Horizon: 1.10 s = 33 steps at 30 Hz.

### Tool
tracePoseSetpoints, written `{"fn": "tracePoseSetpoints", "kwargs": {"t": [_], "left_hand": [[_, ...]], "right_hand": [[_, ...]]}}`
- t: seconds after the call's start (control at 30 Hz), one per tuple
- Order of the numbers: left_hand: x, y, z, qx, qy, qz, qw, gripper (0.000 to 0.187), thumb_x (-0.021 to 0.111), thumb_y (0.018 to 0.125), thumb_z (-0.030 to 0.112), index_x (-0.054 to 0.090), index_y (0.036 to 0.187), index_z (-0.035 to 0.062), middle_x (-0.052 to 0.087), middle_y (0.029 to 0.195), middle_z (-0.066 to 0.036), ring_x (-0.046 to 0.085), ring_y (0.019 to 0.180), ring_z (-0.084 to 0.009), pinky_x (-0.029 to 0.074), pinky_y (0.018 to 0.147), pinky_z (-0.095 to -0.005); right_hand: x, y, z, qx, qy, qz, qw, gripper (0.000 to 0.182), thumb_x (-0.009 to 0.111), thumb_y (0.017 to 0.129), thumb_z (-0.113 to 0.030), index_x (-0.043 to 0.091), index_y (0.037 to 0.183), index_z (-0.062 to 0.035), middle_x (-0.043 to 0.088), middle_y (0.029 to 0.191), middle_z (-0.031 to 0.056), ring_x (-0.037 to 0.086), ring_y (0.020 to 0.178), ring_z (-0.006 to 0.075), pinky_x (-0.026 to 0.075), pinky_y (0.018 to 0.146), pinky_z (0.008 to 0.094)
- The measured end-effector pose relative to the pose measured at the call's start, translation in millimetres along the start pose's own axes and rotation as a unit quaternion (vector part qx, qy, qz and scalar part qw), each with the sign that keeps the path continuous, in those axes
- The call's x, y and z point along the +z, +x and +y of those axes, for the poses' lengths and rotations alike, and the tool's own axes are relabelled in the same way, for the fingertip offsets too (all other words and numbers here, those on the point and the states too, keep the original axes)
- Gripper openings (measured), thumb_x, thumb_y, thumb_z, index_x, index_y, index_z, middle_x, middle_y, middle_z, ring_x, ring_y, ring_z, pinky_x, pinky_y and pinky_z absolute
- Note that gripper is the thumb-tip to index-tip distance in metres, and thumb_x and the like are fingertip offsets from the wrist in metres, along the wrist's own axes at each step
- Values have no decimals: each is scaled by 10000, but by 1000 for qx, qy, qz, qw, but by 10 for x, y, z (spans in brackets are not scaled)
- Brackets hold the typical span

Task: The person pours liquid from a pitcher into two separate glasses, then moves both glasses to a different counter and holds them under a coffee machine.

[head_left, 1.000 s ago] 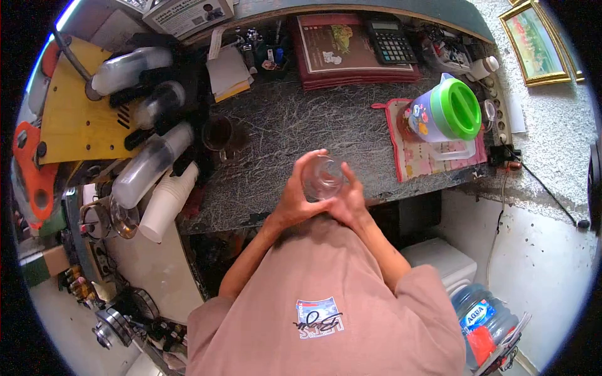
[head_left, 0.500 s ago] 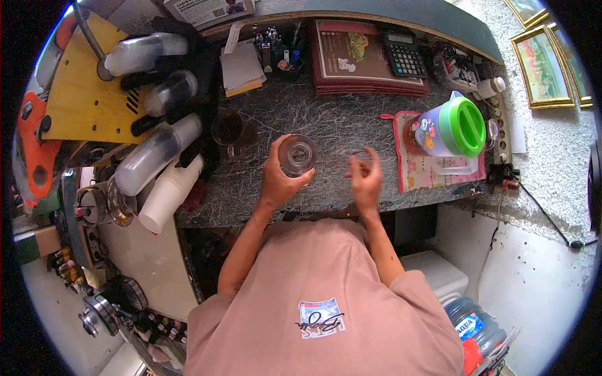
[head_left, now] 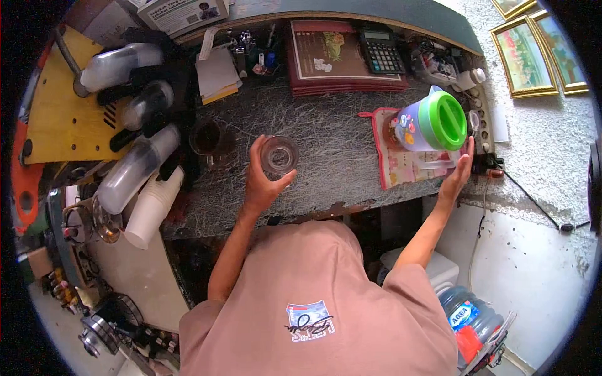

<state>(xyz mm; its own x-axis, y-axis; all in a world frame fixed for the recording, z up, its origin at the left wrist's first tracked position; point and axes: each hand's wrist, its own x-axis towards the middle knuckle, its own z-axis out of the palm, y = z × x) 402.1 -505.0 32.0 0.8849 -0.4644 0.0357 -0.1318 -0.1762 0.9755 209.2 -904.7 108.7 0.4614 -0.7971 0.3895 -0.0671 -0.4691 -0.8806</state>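
A clear glass (head_left: 279, 155) stands on the dark scratched counter (head_left: 313, 182). My left hand (head_left: 264, 178) is beside it, thumb and fingers spread around its near left side, with the thumb apart from the glass. At the right, my right hand (head_left: 459, 172) is at the handle side of a pitcher (head_left: 421, 125) with a green lid (head_left: 447, 121), fingers extended upward and holding nothing. The pitcher rests on a pink patterned cloth (head_left: 390, 172). A dark-filled glass mug (head_left: 210, 138) stands left of my left hand.
Stacked white cups (head_left: 150, 210) and plastic cup sleeves (head_left: 139, 169) line the left side. At the back are papers (head_left: 218, 75), dark red menus (head_left: 342, 56) and a calculator (head_left: 381, 51). A cable (head_left: 533, 197) and a water bottle (head_left: 467, 316) are at the right.
My right hand has moved right, from the middle of the counter to the pitcher. My left hand has loosened around the glass. The whole view has shifted slightly.
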Motion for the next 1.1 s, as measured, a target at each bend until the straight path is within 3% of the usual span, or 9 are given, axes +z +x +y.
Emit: {"fn": "tracePoseSetpoints", "kwargs": {"t": [0.03, 0.2, 0.37, 0.47, 0.53, 0.6, 0.67, 0.77, 1.1], "left_hand": [[31, -38, -28, 18, 9, 36, 999, 923, 878, 743, 149, 335, 1486, 74, 520, 1422, -172, 514, 1336, -294, 403, 1132, -428], [77, -418, -49, -36, 49, 119, 991, 847, 892, 762, 240, 400, 1428, 63, 528, 1396, -165, 544, 1269, -279, 428, 1070, -410], [63, -530, -178, -12, 33, 27, 999, 287, 740, 927, 215, 647, 1106, 10, 676, 1074, -139, 671, 1026, -267, 511, 878, -385], [90, -455, -109, 24, -13, -8, 1000, 200, 652, 987, 203, 689, 1029, 11, 700, 942, -127, 697, 923, -272, 527, 839, -372], [82, -419, -91, 28, -22, -40, 999, 218, 627, 1003, 213, 693, 1046, 9, 706, 962, -129, 698, 945, -269, 527, 846, -369], [81, -388, -108, 31, -30, -73, 996, 239, 602, 1019, 222, 697, 1062, 8, 712, 983, -131, 700, 967, -267, 527, 854, -366], [108, -378, -194, 1, -82, -102, 991, 276, 557, 1048, 243, 677, 995, 0, 684, 916, -125, 675, 865, -246, 516, 794, -352], [155, -378, -441, -15, -101, -134, 986, 332, 519, 1070, 262, 611, 896, -5, 594, 797, -109, 577, 719, -224, 469, 695, -361], [206, -381, -434, 27, -80, -107, 991, 354, 498, 1075, 256, 524, 850, -16, 487, 746, -142, 488, 673, -269, 412, 658, -412]], "right_hand": [[141, -36, -125, 48, 121, 21, 991, 796, 668, 957, -509, 383, 1552, -65, 626, 1150, 53, 528, 765, 116, 446, 681, 268], [229, -10, 58, 70, 88, 6, 994, 753, 715, 945, -435, 438, 1521, -35, 611, 1313, 115, 584, 885, 117, 471, 715, 257], [457, 48, -109, 15, 90, 61, 994, 569, 785, 903, -223, 592, 1389, 0, 632, 1318, 121, 613, 1020, 153, 498, 824, 289], [518, 131, -154, -3, 39, 32, 999, 513, 807, 870, -164, 645, 1326, 5, 666, 1253, 107, 598, 989, 116, 480, 792, 249], [580, 168, -282, -48, -20, 10, 999, 482, 818, 851, -137, 675, 1289, 5, 690, 1199, 91, 584, 927, 78, 461, 736, 208], [640, 122, -592, 64, 52, -57, 995, 455, 834, 806, -75, 707, 1235, 10, 735, 1099, 81, 615, 865, 78, 480, 706, 208], [678, 121, -725, 62, 41, -88, 993, 505, 851, 769, -46, 702, 1248, 4, 750, 1117, 114, 691, 907, 152, 550, 799, 282], [868, 47, -1122, -74, -23, -240, 968, 572, 896, 710, -80, 703, 1243, -4, 735, 1162, 163, 714, 1005, 195, 553, 926, 323], [1401, -142, -1793, -171, -88, -477, 858, 535, 919, 702, -155, 740, 1187, -16, 760, 1049, 188, 748, 886, 162, 579, 790, 297]]}}
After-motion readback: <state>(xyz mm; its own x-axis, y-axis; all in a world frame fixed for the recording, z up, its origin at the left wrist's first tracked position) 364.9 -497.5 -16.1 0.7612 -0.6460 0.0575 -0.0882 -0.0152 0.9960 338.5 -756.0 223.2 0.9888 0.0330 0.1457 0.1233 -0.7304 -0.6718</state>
